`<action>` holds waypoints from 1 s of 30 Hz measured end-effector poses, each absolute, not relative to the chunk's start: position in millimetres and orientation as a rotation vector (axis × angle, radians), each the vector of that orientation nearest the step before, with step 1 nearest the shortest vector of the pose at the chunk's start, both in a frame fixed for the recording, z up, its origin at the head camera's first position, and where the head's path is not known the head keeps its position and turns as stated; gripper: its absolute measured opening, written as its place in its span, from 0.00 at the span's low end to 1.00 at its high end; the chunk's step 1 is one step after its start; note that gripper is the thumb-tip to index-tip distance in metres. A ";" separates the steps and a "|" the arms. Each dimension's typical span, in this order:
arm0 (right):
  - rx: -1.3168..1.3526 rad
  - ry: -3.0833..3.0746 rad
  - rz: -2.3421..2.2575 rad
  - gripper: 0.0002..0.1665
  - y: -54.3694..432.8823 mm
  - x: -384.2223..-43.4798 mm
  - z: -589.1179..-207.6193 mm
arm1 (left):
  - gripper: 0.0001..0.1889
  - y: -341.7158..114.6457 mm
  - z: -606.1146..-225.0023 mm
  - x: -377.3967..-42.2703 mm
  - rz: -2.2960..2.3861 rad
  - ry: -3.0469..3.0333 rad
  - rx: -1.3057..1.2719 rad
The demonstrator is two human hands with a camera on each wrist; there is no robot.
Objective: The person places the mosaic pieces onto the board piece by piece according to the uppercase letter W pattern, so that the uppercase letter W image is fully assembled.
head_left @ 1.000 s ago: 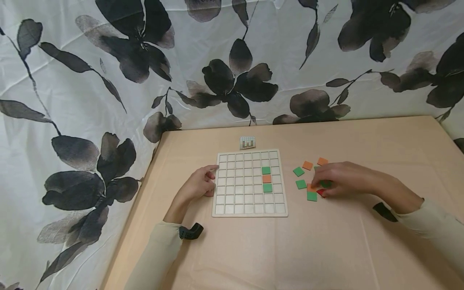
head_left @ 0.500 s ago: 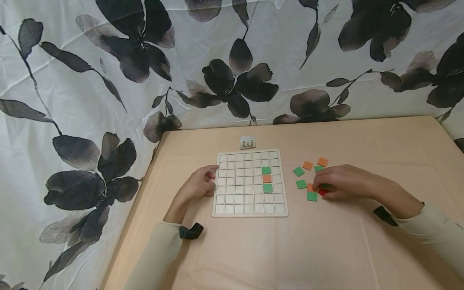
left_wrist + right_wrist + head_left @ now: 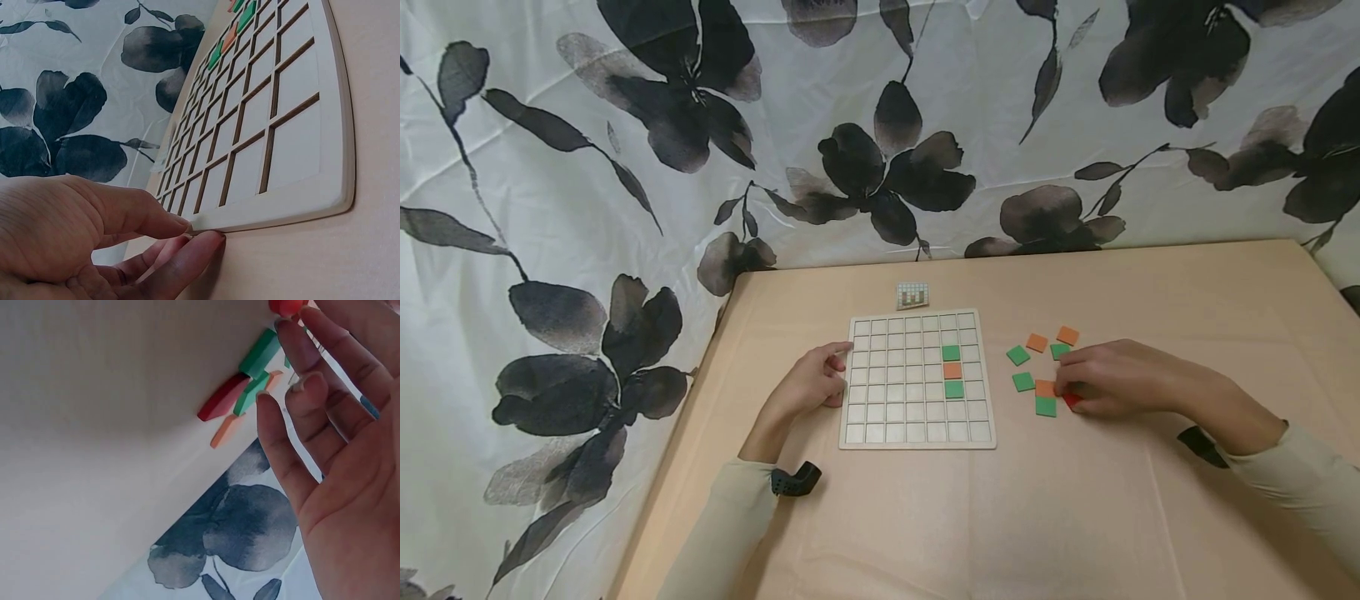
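Observation:
A white grid board (image 3: 895,443) lies on the table, with two green tiles and one orange tile (image 3: 952,370) in one column. My left hand (image 3: 805,382) pinches the board's left edge; in the left wrist view its thumb and a finger meet at the rim. Right of the board, my right hand (image 3: 1112,379) bends over loose tiles and holds a red tile (image 3: 1071,402) at its fingertips. That red tile (image 3: 289,306) also shows at the top of the right wrist view. Beside the hand lie a green tile (image 3: 1046,407) and an orange tile (image 3: 1045,388). The hand hides some tiles.
Several more tiles, such as an orange tile (image 3: 1037,342) and a green tile (image 3: 1018,355), lie between board and right hand. A small card with a grid pattern (image 3: 912,295) sits behind the board. A floral cloth (image 3: 850,125) hangs behind the table (image 3: 1000,525).
My right hand has shifted slightly right, and the red tile at its fingertips has moved with it. The left hand and the board have stayed in place.

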State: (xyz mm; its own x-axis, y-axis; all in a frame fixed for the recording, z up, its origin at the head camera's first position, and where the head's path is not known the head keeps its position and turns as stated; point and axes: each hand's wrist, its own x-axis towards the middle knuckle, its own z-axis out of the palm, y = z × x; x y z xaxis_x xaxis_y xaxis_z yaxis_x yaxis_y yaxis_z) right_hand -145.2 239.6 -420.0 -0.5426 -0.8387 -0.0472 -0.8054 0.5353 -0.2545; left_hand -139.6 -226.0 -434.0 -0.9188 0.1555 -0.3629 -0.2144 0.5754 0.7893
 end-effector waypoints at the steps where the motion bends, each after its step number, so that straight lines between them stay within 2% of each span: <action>1: -1.395 2.597 -0.298 0.11 239.9 -145.1 -419.1 | 0.37 -226.0 -434.0 -139.6 1.288 2.413 -0.049; 7: -1.342 2.563 -0.287 0.13 240.7 -145.1 -418.2 | 0.38 -227.0 -436.6 -140.0 1.301 2.410 -0.042; 19: -1.300 2.572 -0.311 0.11 235.6 -143.6 -419.5 | 0.38 -227.6 -437.9 -140.9 1.298 2.406 -0.047; 30: -1.348 2.512 -0.367 0.16 237.3 -146.0 -419.8 | 0.38 -228.2 -438.6 -141.8 1.322 2.400 -0.044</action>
State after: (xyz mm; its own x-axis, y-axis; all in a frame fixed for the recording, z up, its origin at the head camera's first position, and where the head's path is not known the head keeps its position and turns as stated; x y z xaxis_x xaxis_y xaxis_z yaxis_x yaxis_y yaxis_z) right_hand -146.0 237.3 -419.8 -0.5324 -0.8389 -0.1130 -0.7716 0.5359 -0.3427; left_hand -141.8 -228.2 -438.6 -0.9201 0.1615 -0.3570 -0.2155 0.5523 0.8053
